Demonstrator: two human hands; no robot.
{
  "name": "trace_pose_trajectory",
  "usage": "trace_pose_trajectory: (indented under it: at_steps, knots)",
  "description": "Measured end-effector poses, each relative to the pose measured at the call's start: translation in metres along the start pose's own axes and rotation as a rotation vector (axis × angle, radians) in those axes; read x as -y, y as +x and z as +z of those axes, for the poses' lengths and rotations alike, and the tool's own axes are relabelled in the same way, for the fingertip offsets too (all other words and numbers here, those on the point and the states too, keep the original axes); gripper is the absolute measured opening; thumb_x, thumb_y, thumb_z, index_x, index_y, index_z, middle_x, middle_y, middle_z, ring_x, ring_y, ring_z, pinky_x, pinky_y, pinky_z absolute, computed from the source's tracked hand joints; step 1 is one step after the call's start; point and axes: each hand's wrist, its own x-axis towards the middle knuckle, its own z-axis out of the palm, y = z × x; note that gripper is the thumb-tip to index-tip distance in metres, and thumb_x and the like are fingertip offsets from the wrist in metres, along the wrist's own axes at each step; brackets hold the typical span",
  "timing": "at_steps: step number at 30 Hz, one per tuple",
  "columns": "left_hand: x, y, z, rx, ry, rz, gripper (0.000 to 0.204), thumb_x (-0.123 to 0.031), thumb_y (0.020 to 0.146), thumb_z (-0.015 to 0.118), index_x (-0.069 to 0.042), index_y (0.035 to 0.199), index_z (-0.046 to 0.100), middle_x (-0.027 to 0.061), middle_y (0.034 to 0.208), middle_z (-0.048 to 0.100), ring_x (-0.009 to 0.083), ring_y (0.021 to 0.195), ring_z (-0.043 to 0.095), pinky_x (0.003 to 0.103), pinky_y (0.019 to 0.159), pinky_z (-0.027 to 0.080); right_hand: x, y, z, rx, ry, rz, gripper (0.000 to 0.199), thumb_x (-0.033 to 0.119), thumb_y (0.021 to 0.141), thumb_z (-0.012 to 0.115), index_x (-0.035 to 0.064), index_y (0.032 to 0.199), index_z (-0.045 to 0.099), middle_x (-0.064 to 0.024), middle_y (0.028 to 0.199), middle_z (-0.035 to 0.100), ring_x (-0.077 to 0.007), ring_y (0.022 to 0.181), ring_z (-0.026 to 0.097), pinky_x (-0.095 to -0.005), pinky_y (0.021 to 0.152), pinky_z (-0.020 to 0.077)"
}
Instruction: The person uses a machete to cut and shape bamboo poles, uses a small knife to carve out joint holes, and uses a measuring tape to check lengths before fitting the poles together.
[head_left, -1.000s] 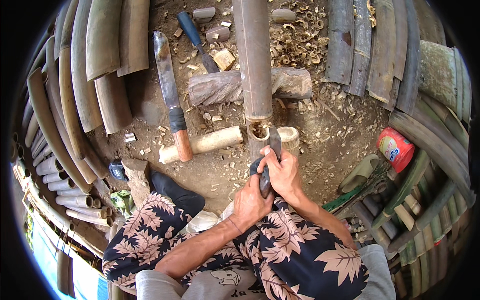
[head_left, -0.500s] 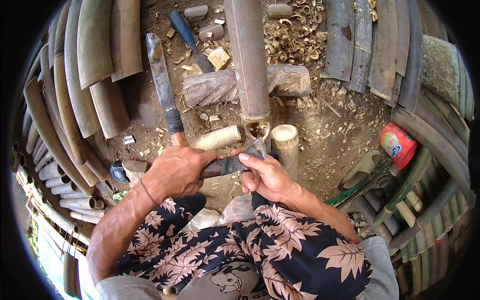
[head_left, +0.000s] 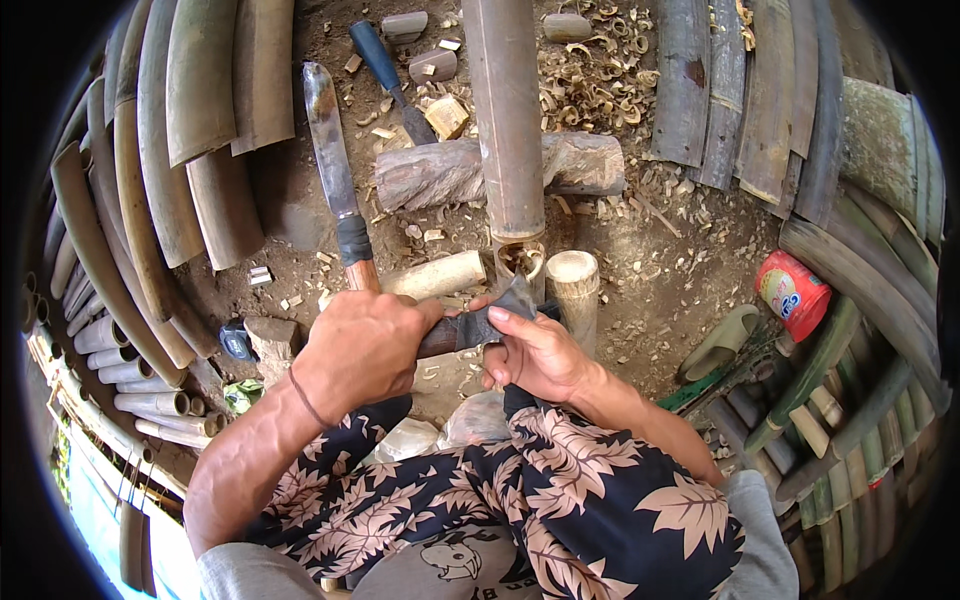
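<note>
My left hand [head_left: 362, 350] is closed around the handle of a dark chisel-like tool [head_left: 478, 322]. My right hand [head_left: 535, 356] presses its fingers on the tool's flat dark blade, close to the tip. The blade tip sits at the cut lower end of a long brown bamboo pole [head_left: 506, 120], whose hollow opening [head_left: 520, 260] faces me. The pole rests across a short log [head_left: 440, 172]. A pale bamboo stub [head_left: 575, 285] stands just right of the tool, and a pale short piece [head_left: 435, 275] lies just left.
A large knife with a wooden handle [head_left: 335, 175] lies on the dirt to the left. A blue-handled tool [head_left: 385, 65] lies behind the log. Split bamboo slats [head_left: 170, 150] ring both sides. A red can [head_left: 793, 293] and a sandal [head_left: 722, 343] sit right. Shavings litter the ground.
A second ago both hands gripped the tool upright at the pole's end. The left hand has since shifted left onto the handle, and the tool now lies nearly level.
</note>
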Motion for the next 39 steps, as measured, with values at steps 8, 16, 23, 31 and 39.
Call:
trace_pose_trajectory:
  at_steps: [8, 16, 23, 31, 39]
  knots:
    - [-0.032, 0.000, 0.085, -0.043, -0.569, -0.191, 0.029, -0.012, 0.075, 0.065, -0.005, 0.102, 0.057, 0.0236, 0.077, 0.066, 0.0435, 0.073, 0.067, 0.050, 0.070, 0.054, 0.008, -0.010, 0.005, -0.416, -0.615, -0.106, 0.028, 0.024, 0.099, 0.056, -0.0012, 0.108, 0.065, -0.0051, 0.068, 0.062, -0.0102, 0.047, 0.050, -0.0291, 0.050, 0.0489]
    - [-0.120, 0.039, 0.152, -0.261, -1.043, -0.373, 0.066, -0.015, 0.080, 0.067, 0.002, 0.138, 0.040, 0.0312, 0.089, 0.066, 0.0492, 0.082, 0.066, 0.050, 0.074, 0.055, 0.012, -0.014, -0.006, -0.673, -1.268, -0.350, 0.039, 0.031, 0.101, 0.047, -0.0018, 0.096, 0.067, -0.0129, 0.069, 0.069, -0.0271, 0.061, 0.067, -0.0407, 0.060, 0.0510]
    - [-0.132, 0.058, 0.145, -0.610, -1.058, 0.004, 0.074, -0.003, 0.071, 0.072, -0.001, 0.135, 0.035, 0.0234, 0.122, 0.048, 0.0423, 0.116, 0.049, 0.046, 0.096, 0.046, 0.019, -0.069, -0.015, -0.293, -1.463, -0.694, 0.025, 0.024, 0.095, 0.058, -0.0005, 0.101, 0.058, -0.0194, 0.105, 0.060, -0.0353, 0.089, 0.060, -0.0420, 0.079, 0.0467]
    - [-0.116, 0.078, 0.112, 0.132, -1.972, 0.111, 0.075, -0.049, 0.094, 0.063, -0.002, 0.146, 0.034, 0.0144, 0.138, 0.048, 0.0290, 0.126, 0.052, 0.046, 0.105, 0.043, 0.116, -0.092, 0.041, -0.072, -2.433, -0.247, 0.056, 0.023, 0.078, 0.074, 0.0089, 0.128, 0.055, -0.0123, 0.094, 0.059, -0.0321, 0.073, 0.066, -0.0417, 0.059, 0.0531]
    - [-0.142, 0.104, 0.095, -0.237, -2.725, -0.200, 0.036, -0.040, 0.102, 0.047, -0.007, 0.090, 0.055, 0.0037, 0.072, 0.051, 0.0193, 0.072, 0.049, 0.037, 0.074, 0.044, 0.151, -0.038, 0.060, 0.175, -2.549, 0.045, 0.026, 0.021, 0.073, 0.072, 0.0049, 0.093, 0.067, -0.0169, 0.070, 0.067, -0.0342, 0.069, 0.069, -0.0442, 0.058, 0.0519]
